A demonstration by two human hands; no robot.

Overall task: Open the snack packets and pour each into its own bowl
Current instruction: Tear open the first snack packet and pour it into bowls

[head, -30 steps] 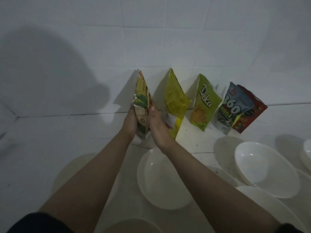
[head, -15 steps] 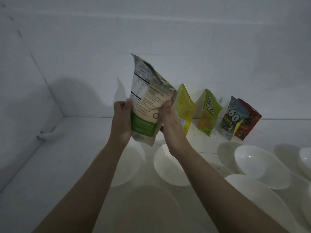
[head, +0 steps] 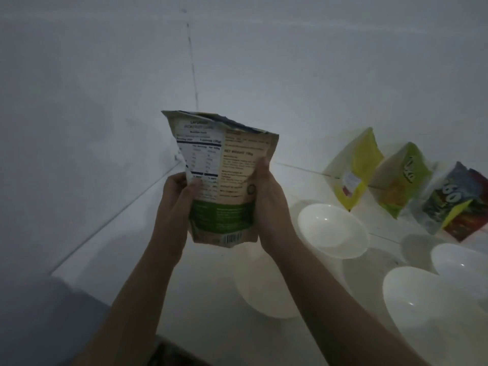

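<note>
I hold a beige and green snack pouch [head: 224, 180] upright in the air, its printed back facing me. My left hand [head: 179, 199] grips its left edge and my right hand [head: 266, 204] grips its right edge, thumbs on the back panel. Its top edge looks crumpled. Below the pouch sits a white bowl [head: 253, 291], partly hidden by my right forearm. Another white bowl [head: 332, 231] stands to the right of it.
Against the wall at the right lean a yellow packet [head: 356, 167], a green packet [head: 401, 180], a blue-grey packet [head: 446, 199] and a red packet [head: 470, 220]. Two more white bowls [head: 427, 307] [head: 464, 268] sit at the right edge. The white counter [head: 148, 260] ends at the lower left.
Both hands lifted the pouch off the counter from the row of packets and brought it up toward me. The view swung left, so the other packets now lie at the right.
</note>
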